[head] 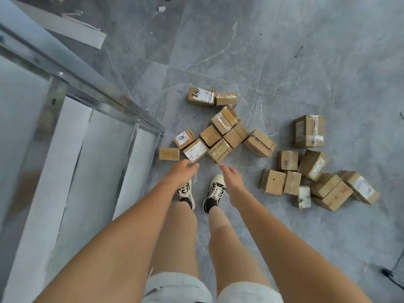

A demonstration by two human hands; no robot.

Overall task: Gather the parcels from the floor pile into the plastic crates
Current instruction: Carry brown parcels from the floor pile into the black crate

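Observation:
Several small brown cardboard parcels lie in a loose pile on the grey floor ahead of my feet. Closest to me are a parcel with a white label (195,150) and a taped brown parcel (219,150). My left hand (183,171) reaches down with relaxed fingers, just short of the labelled parcel, and holds nothing. My right hand (231,174) stretches down with straight fingers just below the taped parcel, also holding nothing. A second cluster of parcels (317,182) lies to the right, with a larger box (308,131) standing behind it. No plastic crate can be made out.
A metal-framed glass structure (91,99) with white strips inside fills the left side, its corner right beside the leftmost parcel (168,153). My two shoes (213,191) stand just behind the pile. Grey marble-look tiles (284,51) stretch beyond. A dark object (391,275) sits at the lower right edge.

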